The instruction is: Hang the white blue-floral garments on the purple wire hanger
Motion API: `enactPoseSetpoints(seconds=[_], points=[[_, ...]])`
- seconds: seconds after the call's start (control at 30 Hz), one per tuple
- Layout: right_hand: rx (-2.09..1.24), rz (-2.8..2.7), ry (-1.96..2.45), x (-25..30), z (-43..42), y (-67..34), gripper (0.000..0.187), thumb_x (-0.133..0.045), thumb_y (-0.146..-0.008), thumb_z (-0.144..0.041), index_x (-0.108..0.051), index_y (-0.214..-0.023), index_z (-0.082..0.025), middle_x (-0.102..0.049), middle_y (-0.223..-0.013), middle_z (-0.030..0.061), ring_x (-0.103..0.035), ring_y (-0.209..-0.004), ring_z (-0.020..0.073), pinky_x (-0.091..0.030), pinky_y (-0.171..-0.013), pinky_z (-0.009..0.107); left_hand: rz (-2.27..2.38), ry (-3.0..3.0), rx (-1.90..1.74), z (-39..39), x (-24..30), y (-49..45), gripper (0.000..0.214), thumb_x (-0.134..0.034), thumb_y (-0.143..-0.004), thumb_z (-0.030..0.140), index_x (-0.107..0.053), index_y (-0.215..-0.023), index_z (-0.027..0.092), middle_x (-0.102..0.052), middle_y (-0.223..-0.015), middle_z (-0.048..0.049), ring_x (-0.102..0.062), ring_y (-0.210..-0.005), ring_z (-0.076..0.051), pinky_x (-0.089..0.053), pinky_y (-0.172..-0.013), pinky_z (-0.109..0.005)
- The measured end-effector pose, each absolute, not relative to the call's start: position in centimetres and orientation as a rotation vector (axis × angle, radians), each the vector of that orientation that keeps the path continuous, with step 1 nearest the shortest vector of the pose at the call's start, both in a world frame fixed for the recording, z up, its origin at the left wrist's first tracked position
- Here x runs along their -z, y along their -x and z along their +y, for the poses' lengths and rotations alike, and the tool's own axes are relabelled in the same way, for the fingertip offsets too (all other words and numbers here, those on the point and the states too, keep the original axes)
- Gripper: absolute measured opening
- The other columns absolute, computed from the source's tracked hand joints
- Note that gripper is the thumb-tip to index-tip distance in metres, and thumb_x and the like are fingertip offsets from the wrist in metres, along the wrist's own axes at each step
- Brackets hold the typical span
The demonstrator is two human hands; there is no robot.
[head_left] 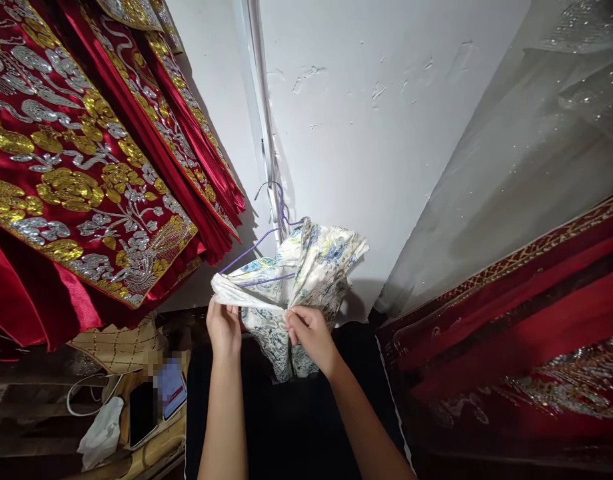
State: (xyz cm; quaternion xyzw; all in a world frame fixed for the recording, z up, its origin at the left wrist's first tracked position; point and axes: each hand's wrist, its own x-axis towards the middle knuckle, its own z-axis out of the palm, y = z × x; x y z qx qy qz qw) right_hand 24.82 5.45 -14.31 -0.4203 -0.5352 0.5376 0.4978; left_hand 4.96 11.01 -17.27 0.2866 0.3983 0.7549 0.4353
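A white garment with a blue and yellow flower print (306, 267) hangs bunched on a purple wire hanger (266, 233), held up in front of a white wall. My left hand (223, 327) pinches the garment's white edge at its left end. My right hand (309, 331) is closed on a fold of the same cloth near the middle. The hanger's hook (274, 190) points up beside a white pipe on the wall. The lower part of the garment droops between my forearms.
Red robes with gold and silver embroidery (81, 167) hang at the upper left. More red embroidered cloth (516, 333) and a sheer glittering fabric (536, 153) fill the right. A woven bag (119, 347), phones (156, 400), a cable and crumpled white plastic (101, 433) lie lower left.
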Motion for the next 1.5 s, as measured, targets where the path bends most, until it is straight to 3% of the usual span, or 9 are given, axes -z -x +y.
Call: enactPoseSetpoints(seconds=[0.13,0.33,0.47,0.57,0.73,0.9,1.1,1.33,1.5], points=[[-1.246,-0.973,1.032,15.3,6.2,-26.2,0.027,-0.054,-0.085,-0.032,-0.048,-0.060,-0.020,-0.040,-0.047,-0.0056,-0.035,-0.045,0.0089,-0.027,-0.048,0.025,1.186,-1.038,-1.673,9.7,18.5,-5.5,0.026,-0.067,-0.084,0.034,-0.069,-0.104,0.017,-0.073,-0.106,-0.0070,-0.066,-0.105,-0.021,-0.048,-0.095,-0.032],[-1.148,-0.841,1.065,15.3,6.2,-26.4,0.029,-0.053,-0.085,-0.031,-0.046,-0.060,-0.020,-0.037,-0.047,-0.0056,-0.030,-0.047,0.0087,-0.023,-0.050,0.025,1.487,-1.633,-0.983,8.6,17.5,-5.5,0.027,-0.055,-0.089,0.029,-0.070,-0.105,0.015,-0.072,-0.111,-0.0139,-0.064,-0.110,-0.030,-0.046,-0.097,-0.041],[-1.243,-0.927,1.152,16.3,6.1,-26.8,0.030,-0.056,-0.084,-0.036,-0.046,-0.060,-0.020,-0.033,-0.046,-0.0061,-0.027,-0.046,0.0092,-0.017,-0.049,0.027,1.284,-1.638,-1.090,7.7,16.3,-7.4,0.021,-0.055,-0.092,0.032,-0.068,-0.097,0.017,-0.071,-0.094,-0.0068,-0.065,-0.092,-0.022,-0.048,-0.087,-0.032],[-1.041,-0.937,1.295,16.9,6.2,-27.7,0.034,-0.056,-0.084,-0.038,-0.041,-0.058,-0.021,-0.026,-0.050,-0.0065,-0.022,-0.049,0.0097,-0.015,-0.050,0.028,1.160,-1.507,-1.356,7.1,14.9,-8.5,0.027,-0.052,-0.096,0.042,-0.062,-0.091,0.018,-0.063,-0.085,-0.0022,-0.058,-0.080,-0.016,-0.046,-0.078,-0.025],[-0.718,-1.137,1.292,14.5,5.8,-27.6,0.032,-0.052,-0.092,-0.045,-0.055,-0.073,-0.020,-0.054,-0.072,0.0025,-0.049,-0.072,0.0182,-0.038,-0.064,0.029,1.001,-1.404,-1.445,5.8,11.9,-9.8,0.023,-0.056,-0.095,0.042,-0.060,-0.093,0.019,-0.056,-0.082,-0.0005,-0.051,-0.074,-0.013,-0.041,-0.071,-0.023],[-1.280,-1.449,0.862,11.9,4.6,-26.0,0.040,-0.041,-0.099,-0.053,-0.064,-0.096,-0.021,-0.063,-0.092,0.0067,-0.057,-0.095,0.0232,-0.044,-0.090,0.034,0.914,-1.564,-1.463,4.8,10.1,-11.7,0.018,-0.057,-0.096,0.034,-0.064,-0.096,0.019,-0.062,-0.100,-0.0056,-0.057,-0.097,-0.019,-0.043,-0.090,-0.028],[-1.562,-1.604,0.727,11.2,4.3,-26.7,0.022,-0.072,-0.078,-0.028,-0.060,-0.093,-0.017,-0.057,-0.078,0.0000,-0.052,-0.071,0.0155,-0.042,-0.067,0.027,0.923,-1.619,-1.272,4.4,10.4,-11.1,0.025,-0.047,-0.100,0.037,-0.062,-0.114,0.022,-0.062,-0.119,-0.0076,-0.056,-0.114,-0.022,-0.042,-0.100,-0.032],[-0.858,-1.752,0.980,8.6,5.6,-30.2,0.012,-0.056,-0.071,-0.008,-0.057,-0.075,-0.019,-0.054,-0.068,-0.0029,-0.046,-0.061,0.0119,-0.033,-0.057,0.024,1.081,-1.864,-0.711,2.5,12.7,-8.6,0.039,-0.048,-0.097,0.048,-0.070,-0.101,0.016,-0.071,-0.090,-0.0047,-0.061,-0.083,-0.022,-0.047,-0.081,-0.029],[-0.723,-1.459,1.020,7.7,7.6,-31.1,0.031,-0.056,-0.078,-0.016,-0.063,-0.108,-0.022,-0.054,-0.064,-0.0036,-0.046,-0.056,0.0136,-0.036,-0.055,0.026,1.238,-1.846,-0.666,2.2,14.3,-6.8,0.045,-0.046,-0.095,0.053,-0.070,-0.092,0.016,-0.069,-0.084,-0.0046,-0.058,-0.080,-0.022,-0.047,-0.076,-0.028]])
